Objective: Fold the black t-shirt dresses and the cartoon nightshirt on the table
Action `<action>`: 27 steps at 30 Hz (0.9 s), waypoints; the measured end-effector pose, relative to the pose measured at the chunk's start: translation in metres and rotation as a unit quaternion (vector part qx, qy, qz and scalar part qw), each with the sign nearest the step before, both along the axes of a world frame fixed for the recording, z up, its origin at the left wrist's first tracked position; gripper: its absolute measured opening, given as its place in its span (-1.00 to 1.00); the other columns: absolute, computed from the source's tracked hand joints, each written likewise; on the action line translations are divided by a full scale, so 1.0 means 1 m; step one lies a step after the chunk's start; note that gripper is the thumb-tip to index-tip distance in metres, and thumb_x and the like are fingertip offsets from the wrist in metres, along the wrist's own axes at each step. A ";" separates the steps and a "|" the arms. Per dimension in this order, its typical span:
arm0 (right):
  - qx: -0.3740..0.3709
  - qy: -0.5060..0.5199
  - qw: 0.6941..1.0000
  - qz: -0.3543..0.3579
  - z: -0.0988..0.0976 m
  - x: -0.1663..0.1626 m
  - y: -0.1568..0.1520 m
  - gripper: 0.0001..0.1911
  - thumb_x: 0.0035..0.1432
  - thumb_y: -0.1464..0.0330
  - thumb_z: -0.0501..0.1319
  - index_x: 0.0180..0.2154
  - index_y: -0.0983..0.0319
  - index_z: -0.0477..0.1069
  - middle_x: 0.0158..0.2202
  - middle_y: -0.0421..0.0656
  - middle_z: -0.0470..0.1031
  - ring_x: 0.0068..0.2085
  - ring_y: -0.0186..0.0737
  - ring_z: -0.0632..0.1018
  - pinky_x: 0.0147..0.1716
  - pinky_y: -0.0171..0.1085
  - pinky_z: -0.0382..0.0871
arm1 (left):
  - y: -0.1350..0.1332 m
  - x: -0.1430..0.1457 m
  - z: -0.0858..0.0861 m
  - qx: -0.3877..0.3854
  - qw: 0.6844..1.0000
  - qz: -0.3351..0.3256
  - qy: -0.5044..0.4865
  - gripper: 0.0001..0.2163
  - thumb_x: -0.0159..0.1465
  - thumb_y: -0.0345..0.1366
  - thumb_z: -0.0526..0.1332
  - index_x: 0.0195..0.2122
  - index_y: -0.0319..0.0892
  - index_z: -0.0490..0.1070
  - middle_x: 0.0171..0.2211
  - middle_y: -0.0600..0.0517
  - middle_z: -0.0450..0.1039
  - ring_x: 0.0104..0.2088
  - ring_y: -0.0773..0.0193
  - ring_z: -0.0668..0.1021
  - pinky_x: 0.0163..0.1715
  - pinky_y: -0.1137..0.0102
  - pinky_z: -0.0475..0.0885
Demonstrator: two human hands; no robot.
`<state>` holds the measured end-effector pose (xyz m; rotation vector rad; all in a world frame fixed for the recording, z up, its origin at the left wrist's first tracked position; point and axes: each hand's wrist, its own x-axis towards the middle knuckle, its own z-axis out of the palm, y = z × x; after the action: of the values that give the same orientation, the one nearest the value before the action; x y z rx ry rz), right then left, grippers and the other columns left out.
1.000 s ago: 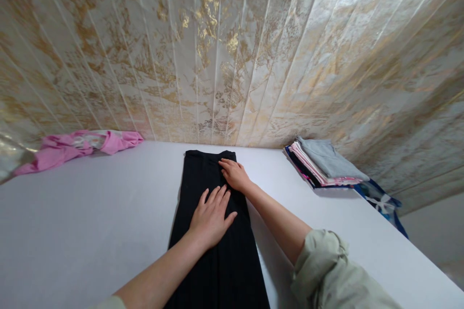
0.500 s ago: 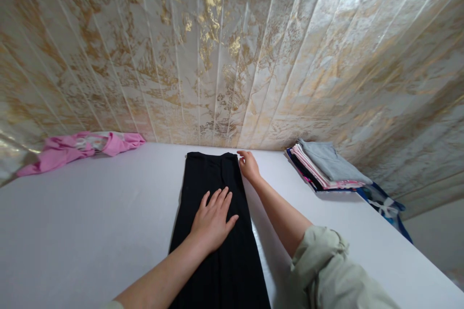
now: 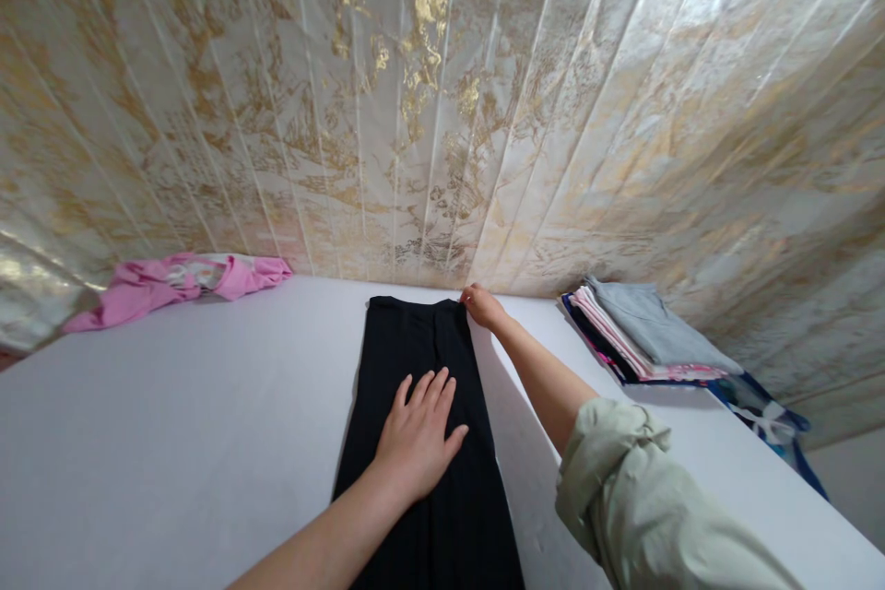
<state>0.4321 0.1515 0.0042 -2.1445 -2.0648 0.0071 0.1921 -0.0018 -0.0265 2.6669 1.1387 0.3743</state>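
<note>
Black trousers [image 3: 442, 479], laid flat and long, stretch away from me on the white table [image 3: 207, 442], with the waistband at the far end. My left hand [image 3: 418, 438] rests palm down on the middle of them, fingers spread. At the waistband's right corner, my right hand [image 3: 482, 305] has its fingertips closed in a pinch on the cloth. The near end of the trousers runs out of view at the bottom.
A pink garment [image 3: 172, 286] lies crumpled at the back left. Folded clothes with a grey one [image 3: 656, 323] on top are stacked at the back right. Beside them a blue item with white ties [image 3: 774, 424] hangs over the table's edge. A gold-patterned curtain [image 3: 415, 111] stands behind.
My right hand has gone from loose, extended fingers beside the waistband to a pinch on its right corner. My left hand stays flat on the trousers. The view has shifted slightly.
</note>
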 end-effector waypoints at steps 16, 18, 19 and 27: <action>0.030 -0.027 0.999 0.007 0.012 -0.027 -0.010 -0.64 0.31 0.45 0.00 0.04 0.10 0.41 0.08 -0.07 0.39 0.01 -0.12 0.48 -0.09 -0.25 0.31 | 0.000 0.001 -0.004 0.022 1.000 0.003 -0.011 -0.48 0.36 -0.04 0.01 0.29 -0.13 0.19 0.35 -0.05 0.08 0.32 0.04 0.20 0.31 0.00 0.00; 0.022 -0.008 0.999 0.037 0.010 -0.034 -0.012 -0.70 0.27 0.41 0.09 -0.02 0.07 0.46 0.05 -0.14 0.42 -0.03 -0.18 0.50 -0.10 -0.31 0.30 | 0.000 0.001 -0.005 0.024 1.000 0.005 -0.014 -0.48 0.35 -0.04 0.02 0.28 -0.13 0.20 0.35 -0.05 0.10 0.32 0.04 0.20 0.31 -0.01 0.00; 0.018 0.000 0.999 0.047 0.008 -0.038 -0.011 -0.73 0.24 0.41 0.14 -0.06 0.08 0.48 0.02 -0.15 0.44 -0.05 -0.19 0.51 -0.11 -0.33 0.30 | 0.000 0.001 -0.006 0.023 1.000 0.005 -0.014 -0.48 0.35 -0.03 0.02 0.28 -0.13 0.20 0.34 -0.05 0.10 0.32 0.04 0.21 0.31 -0.01 0.00; 0.048 0.054 0.997 0.033 -0.001 -0.055 -0.003 -0.77 0.26 0.46 0.06 -0.20 0.23 0.49 -0.14 -0.08 0.49 -0.13 -0.23 0.50 -0.13 -0.34 0.29 | 0.000 0.001 -0.005 0.018 1.000 0.001 -0.011 -0.46 0.36 -0.01 -0.02 0.29 -0.15 0.18 0.35 -0.05 0.09 0.33 0.05 0.19 0.32 0.00 -0.01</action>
<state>0.3775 0.1481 0.0030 -1.9740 -2.0320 0.0312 0.1929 -0.0017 -0.0312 2.6863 1.1389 0.4266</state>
